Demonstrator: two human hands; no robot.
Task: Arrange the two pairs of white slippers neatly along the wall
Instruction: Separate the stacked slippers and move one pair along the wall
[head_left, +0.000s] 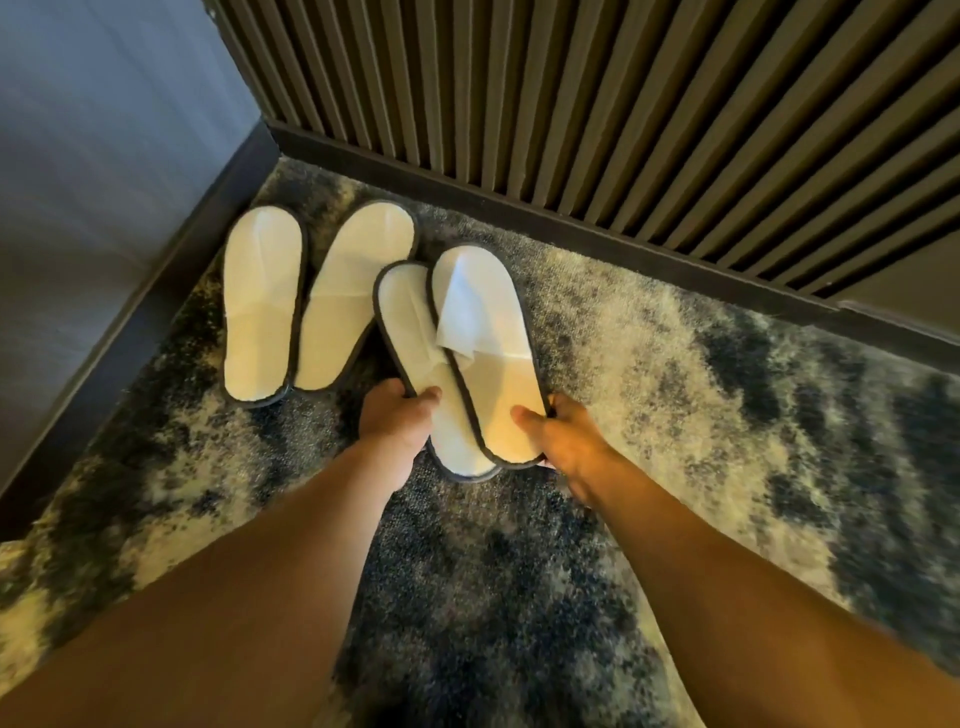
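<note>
Two white slippers with dark trim lie side by side on the carpet in the corner: the left slipper (262, 301) and its mate (353, 291), toes toward the slatted wall. A second pair overlaps in front of them. My left hand (397, 421) grips the heel half of the lower slipper (415, 332). My right hand (558, 441) grips the heel of the upper slipper (488, 353), which lies partly over the lower one. The upper slipper's toe strap is folded up and crumpled.
A slatted wooden wall (571, 104) with a dark baseboard (519, 208) runs from the corner to the right. A grey wall (104, 156) stands on the left. Mottled blue and cream carpet (701, 389) covers the floor.
</note>
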